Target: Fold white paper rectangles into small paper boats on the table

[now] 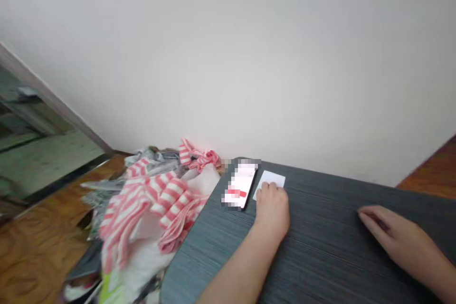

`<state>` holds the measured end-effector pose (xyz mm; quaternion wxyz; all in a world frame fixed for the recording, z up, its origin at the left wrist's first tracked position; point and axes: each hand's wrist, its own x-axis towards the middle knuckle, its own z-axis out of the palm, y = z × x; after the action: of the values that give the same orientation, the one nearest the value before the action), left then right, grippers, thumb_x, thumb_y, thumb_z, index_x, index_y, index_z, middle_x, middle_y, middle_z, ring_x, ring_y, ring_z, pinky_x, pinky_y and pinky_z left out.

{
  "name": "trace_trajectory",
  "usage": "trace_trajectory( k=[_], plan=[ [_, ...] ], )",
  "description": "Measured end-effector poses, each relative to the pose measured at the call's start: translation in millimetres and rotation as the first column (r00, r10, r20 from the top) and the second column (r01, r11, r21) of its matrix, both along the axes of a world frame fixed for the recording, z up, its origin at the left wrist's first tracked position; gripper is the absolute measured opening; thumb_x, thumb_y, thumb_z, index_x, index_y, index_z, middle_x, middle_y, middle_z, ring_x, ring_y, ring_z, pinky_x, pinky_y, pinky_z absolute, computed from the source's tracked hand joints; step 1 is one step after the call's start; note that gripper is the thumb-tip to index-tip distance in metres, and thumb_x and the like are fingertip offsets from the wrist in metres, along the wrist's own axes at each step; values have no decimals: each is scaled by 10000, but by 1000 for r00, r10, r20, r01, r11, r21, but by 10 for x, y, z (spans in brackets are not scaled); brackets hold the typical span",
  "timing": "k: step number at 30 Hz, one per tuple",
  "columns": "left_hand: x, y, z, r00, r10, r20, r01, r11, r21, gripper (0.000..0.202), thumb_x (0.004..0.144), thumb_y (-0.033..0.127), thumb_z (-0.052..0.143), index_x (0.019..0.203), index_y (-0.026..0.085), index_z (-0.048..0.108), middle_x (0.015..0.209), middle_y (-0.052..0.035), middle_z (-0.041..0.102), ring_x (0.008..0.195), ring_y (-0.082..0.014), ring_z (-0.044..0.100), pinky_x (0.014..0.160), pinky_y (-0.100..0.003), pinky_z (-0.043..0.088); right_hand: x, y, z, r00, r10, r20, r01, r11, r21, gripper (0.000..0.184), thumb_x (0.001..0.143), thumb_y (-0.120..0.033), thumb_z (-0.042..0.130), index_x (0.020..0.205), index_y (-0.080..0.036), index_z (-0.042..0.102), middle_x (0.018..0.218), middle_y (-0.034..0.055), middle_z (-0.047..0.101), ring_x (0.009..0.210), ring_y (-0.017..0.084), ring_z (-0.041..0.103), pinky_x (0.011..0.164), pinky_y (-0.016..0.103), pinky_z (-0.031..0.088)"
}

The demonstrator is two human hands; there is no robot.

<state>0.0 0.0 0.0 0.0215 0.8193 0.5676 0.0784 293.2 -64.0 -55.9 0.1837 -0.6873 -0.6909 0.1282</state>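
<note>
At the far left end of the dark table, my left hand has its fingers curled over the near edge of a white card, which lies flat. The thumb is hidden behind the hand. Just left of the card lies a phone with a lit screen, partly blurred by pixel blocks; the hand does not touch it. My right hand rests on its side on the tabletop, well to the right of the card. Its thumb and forefinger come together at the tips with a small dark gap between them, and nothing shows inside.
The dark wood-grain table has a rounded left corner and stands near a pale wall. Left of it, a heap of pink-and-white striped cloth and plastic bags lies on the wooden floor. A doorway opens at far left.
</note>
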Motion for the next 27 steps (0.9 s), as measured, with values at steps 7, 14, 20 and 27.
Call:
trace_trajectory(
  k=[7, 14, 20, 27],
  plan=[
    [-8, 31, -50, 998, -35, 53, 35, 999, 17, 230, 863, 131, 454, 868, 97, 681, 927, -164, 636, 921, -287, 560, 824, -419, 459, 104, -13, -21, 1000, -8, -3, 8, 1000, 12, 397, 912, -544, 468, 1035, -237, 688, 1082, 75, 722, 1006, 300, 664, 882, 427, 527],
    [-37, 70, -80, 998, -45, 53, 45, 999, 18, 213, 832, 74, 468, 831, 93, 680, 859, -150, 641, 866, -260, 585, 805, -368, 460, 95, 1, -39, 999, -9, -32, 10, 1000, 14, 401, 913, -540, 469, 1041, -231, 691, 1081, 79, 721, 1011, 296, 662, 902, 437, 520],
    [-60, 107, -65, 997, 35, 64, -38, 998, 45, 225, 874, 65, 426, 881, 90, 650, 873, -148, 641, 870, -263, 604, 749, -344, 463, 62, 1, -28, 999, -17, -33, 17, 1000, 16, 399, 910, -541, 469, 1033, -233, 692, 1061, 74, 724, 986, 290, 669, 869, 422, 531],
    [-69, 111, 42, 987, 77, 141, -97, 985, 143, 172, 892, 112, 441, 902, 105, 612, 895, -139, 631, 870, -269, 599, 754, -363, 458, 51, 9, -36, 999, -10, -43, 11, 1000, 14, 407, 915, -542, 462, 1047, -229, 685, 1079, 80, 718, 1002, 291, 661, 886, 427, 520]
  ],
)
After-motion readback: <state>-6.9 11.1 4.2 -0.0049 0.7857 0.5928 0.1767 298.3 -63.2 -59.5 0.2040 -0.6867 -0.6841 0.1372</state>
